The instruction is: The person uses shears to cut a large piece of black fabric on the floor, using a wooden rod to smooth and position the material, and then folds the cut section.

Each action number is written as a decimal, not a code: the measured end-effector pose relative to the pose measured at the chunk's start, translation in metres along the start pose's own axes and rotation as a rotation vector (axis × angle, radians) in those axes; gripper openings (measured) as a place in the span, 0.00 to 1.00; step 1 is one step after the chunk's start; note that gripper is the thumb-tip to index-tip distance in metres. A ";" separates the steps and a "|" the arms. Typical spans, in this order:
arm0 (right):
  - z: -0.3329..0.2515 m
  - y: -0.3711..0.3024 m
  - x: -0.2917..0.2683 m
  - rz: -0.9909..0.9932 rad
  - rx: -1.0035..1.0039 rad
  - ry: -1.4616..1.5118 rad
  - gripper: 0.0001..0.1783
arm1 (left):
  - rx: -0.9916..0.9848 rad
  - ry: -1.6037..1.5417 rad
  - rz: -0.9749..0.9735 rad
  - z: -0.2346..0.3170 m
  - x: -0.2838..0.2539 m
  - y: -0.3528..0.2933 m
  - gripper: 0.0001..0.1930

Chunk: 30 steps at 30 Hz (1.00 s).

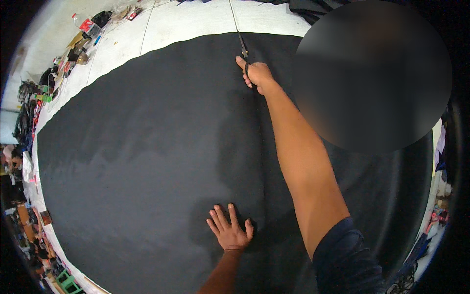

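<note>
A broad sheet of black material [137, 147], perhaps fabric, is spread flat over a white tiled surface. My right hand [259, 77] is closed around the handles of dark scissors [244, 51] at the sheet's far edge. The scissors point away from me, with their tips at or just past that edge. A faint crease or line runs through the sheet from below the right hand toward me. Nearer to me, my left hand [232, 234] lies palm down on the sheet, fingers spread, holding nothing.
White tiles [186, 19] show beyond the far edge. Clutter lines the left side, with a plastic bottle [85, 24] at the back and a green stool-like item [68, 282] at the near left. Dark cloth [316, 7] lies at the back. A blurred disc hides the upper right.
</note>
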State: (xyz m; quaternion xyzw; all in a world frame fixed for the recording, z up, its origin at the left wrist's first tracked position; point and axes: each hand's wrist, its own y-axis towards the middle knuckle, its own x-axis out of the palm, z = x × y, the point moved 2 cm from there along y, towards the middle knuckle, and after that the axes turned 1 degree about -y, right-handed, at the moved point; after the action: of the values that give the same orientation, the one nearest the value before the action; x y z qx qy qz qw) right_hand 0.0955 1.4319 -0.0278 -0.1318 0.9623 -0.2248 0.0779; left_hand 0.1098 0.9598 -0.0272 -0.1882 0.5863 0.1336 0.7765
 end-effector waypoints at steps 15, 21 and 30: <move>0.259 -0.573 -0.116 0.709 0.110 -0.613 0.25 | 0.050 0.035 0.118 0.006 -0.004 0.003 0.36; 0.343 -0.698 -0.167 0.696 0.157 -1.001 0.28 | 0.103 0.113 0.277 0.014 0.009 0.001 0.32; 0.328 -0.681 -0.157 0.749 -0.028 -0.760 0.36 | 0.514 0.082 0.345 -0.126 0.032 0.083 0.24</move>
State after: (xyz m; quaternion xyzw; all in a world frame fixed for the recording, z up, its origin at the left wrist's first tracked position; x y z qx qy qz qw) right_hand 0.4629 0.7534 0.0042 0.1478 0.8503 -0.1052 0.4940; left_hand -0.0257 0.9769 -0.0997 0.1114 0.6549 0.1032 0.7403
